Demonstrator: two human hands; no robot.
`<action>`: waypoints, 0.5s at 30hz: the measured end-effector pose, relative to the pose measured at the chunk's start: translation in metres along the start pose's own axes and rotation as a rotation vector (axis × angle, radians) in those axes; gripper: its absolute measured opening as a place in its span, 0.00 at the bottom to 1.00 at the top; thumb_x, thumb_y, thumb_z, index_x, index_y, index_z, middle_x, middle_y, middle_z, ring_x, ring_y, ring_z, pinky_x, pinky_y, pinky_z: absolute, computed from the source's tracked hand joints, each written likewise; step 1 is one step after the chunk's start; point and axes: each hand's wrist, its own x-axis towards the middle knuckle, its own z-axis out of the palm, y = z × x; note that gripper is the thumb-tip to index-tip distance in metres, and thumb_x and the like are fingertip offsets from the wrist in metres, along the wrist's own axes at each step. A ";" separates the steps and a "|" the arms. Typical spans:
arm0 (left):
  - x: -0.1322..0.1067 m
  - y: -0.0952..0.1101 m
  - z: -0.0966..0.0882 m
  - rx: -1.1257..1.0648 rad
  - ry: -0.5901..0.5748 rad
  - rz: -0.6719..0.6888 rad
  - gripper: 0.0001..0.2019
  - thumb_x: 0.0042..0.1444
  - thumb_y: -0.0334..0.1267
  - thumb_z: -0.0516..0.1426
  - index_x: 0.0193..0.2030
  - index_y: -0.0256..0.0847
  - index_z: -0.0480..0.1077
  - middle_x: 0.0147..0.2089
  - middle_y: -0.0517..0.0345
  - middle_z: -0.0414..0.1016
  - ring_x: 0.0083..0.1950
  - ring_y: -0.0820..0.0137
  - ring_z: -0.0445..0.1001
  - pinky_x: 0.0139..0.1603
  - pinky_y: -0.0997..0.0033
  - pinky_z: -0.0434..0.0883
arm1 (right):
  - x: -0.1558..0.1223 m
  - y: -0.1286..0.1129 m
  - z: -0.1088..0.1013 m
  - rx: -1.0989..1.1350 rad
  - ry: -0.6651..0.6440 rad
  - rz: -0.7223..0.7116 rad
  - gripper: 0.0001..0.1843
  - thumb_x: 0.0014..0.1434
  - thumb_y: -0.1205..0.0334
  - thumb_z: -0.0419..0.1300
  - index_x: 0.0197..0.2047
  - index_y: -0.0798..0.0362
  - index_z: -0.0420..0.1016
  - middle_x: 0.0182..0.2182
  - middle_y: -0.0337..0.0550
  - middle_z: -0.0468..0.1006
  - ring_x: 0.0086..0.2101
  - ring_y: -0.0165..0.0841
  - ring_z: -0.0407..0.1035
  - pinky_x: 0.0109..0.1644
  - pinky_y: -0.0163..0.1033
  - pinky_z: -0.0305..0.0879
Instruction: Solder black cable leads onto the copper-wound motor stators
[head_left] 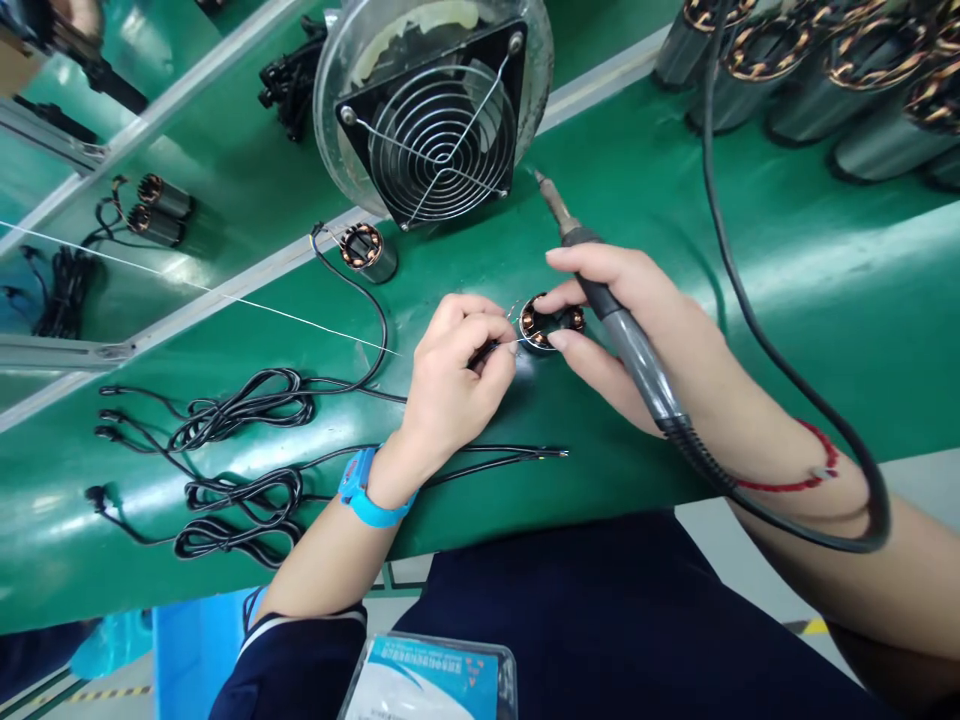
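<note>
A small motor stator (pixel 541 325) with copper windings stands on the green belt (pixel 750 300). My left hand (pixel 454 375) is closed in a pinch on a black lead wire and a thin solder wire (pixel 225 293), their ends held at the stator's left side. My right hand (pixel 630 320) grips a soldering iron (pixel 615 320) between thumb and fingers, its tip (pixel 541 185) pointing up and away from the stator, while the fingertips touch the stator's right side. The iron's black cord (pixel 750 320) loops over my right forearm.
A fume extraction fan (pixel 439 130) stands behind the stator. Another stator (pixel 367 250) with a black lead sits left of the fan. Coiled black cables (pixel 240 410) lie at left. Large wound stators (pixel 825 80) line the back right. Two more stators (pixel 161 208) lie far left.
</note>
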 end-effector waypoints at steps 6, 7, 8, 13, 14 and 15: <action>0.000 0.000 -0.001 -0.030 0.004 0.006 0.08 0.54 0.23 0.56 0.32 0.41 0.68 0.39 0.56 0.72 0.42 0.70 0.71 0.37 0.70 0.70 | -0.007 0.000 0.010 -0.035 0.045 0.043 0.21 0.62 0.66 0.55 0.57 0.43 0.63 0.39 0.41 0.79 0.46 0.42 0.73 0.56 0.55 0.69; 0.000 0.000 -0.001 -0.034 0.003 0.011 0.07 0.54 0.24 0.56 0.32 0.41 0.68 0.39 0.56 0.72 0.42 0.70 0.71 0.37 0.70 0.71 | -0.006 0.000 0.011 -0.036 0.043 0.050 0.20 0.62 0.66 0.55 0.57 0.43 0.63 0.39 0.41 0.79 0.46 0.43 0.73 0.55 0.56 0.68; 0.001 0.000 -0.001 -0.034 0.000 0.017 0.07 0.54 0.24 0.56 0.32 0.41 0.68 0.40 0.56 0.72 0.42 0.70 0.71 0.38 0.70 0.71 | -0.005 0.000 0.012 -0.034 0.042 0.047 0.20 0.62 0.67 0.55 0.57 0.44 0.63 0.39 0.41 0.79 0.46 0.42 0.73 0.54 0.55 0.68; 0.000 0.001 0.005 0.012 0.012 0.070 0.05 0.55 0.26 0.59 0.34 0.40 0.70 0.41 0.55 0.71 0.44 0.69 0.71 0.42 0.69 0.71 | -0.003 0.002 0.015 -0.026 0.070 0.005 0.19 0.63 0.69 0.54 0.56 0.46 0.63 0.39 0.41 0.79 0.46 0.40 0.73 0.51 0.51 0.69; 0.000 0.002 0.006 0.014 0.025 0.078 0.05 0.56 0.26 0.59 0.35 0.40 0.70 0.41 0.56 0.71 0.44 0.69 0.70 0.43 0.68 0.71 | -0.004 0.002 0.015 -0.027 0.073 -0.005 0.19 0.63 0.69 0.54 0.56 0.46 0.63 0.39 0.41 0.79 0.46 0.40 0.73 0.51 0.50 0.69; 0.000 0.002 0.007 0.009 0.032 0.073 0.05 0.56 0.27 0.59 0.35 0.40 0.70 0.41 0.55 0.71 0.45 0.69 0.70 0.44 0.68 0.71 | -0.004 0.002 0.014 -0.026 0.075 -0.012 0.19 0.63 0.69 0.54 0.56 0.46 0.63 0.39 0.40 0.79 0.46 0.40 0.73 0.51 0.50 0.69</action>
